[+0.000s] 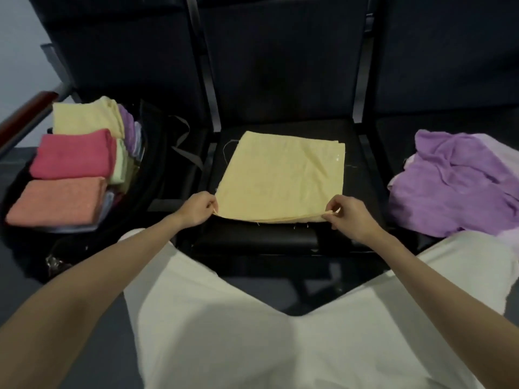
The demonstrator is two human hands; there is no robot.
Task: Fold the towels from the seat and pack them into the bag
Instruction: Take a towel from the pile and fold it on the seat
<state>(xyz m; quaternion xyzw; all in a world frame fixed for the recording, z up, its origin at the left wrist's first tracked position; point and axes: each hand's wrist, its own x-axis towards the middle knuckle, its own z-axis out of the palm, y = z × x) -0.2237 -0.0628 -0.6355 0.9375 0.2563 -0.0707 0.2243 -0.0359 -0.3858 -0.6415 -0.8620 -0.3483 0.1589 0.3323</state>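
Dark seats (283,88) in a row fill the view, with a grey floor below and a pale wall at far left. On the middle seat lies the yellow towel (280,175), already folded to a flat, roughly square panel of several layers, its free edges stacked along the near side and a few loose threads trailing from it.

Both hands are at that near edge. The left hand (196,209) pinches the near left corner between thumb and fingertips; the right hand (348,214) pinches the near right corner the same way, lifting the edge slightly off the seat. The rest of the towel runs straight away from the grip toward the seat back, so the next fold would probably carry the near edge over to the far edge. The two hands stand about equally close to the towel; the left is the nearer to the bag, which will matter when it comes to packing.

Counted: one yellow towel in hand. On the right seat, one crumpled heap of purple towels (455,181) waits unfolded, with a paler lilac layer showing under it; how many pieces it holds I cannot tell. On the left seat the black bag (157,153) stands open, with three folded towels on top, pale yellow (87,116), pink (73,155) and coral (56,200), and edges of others beneath them, too hidden to count.
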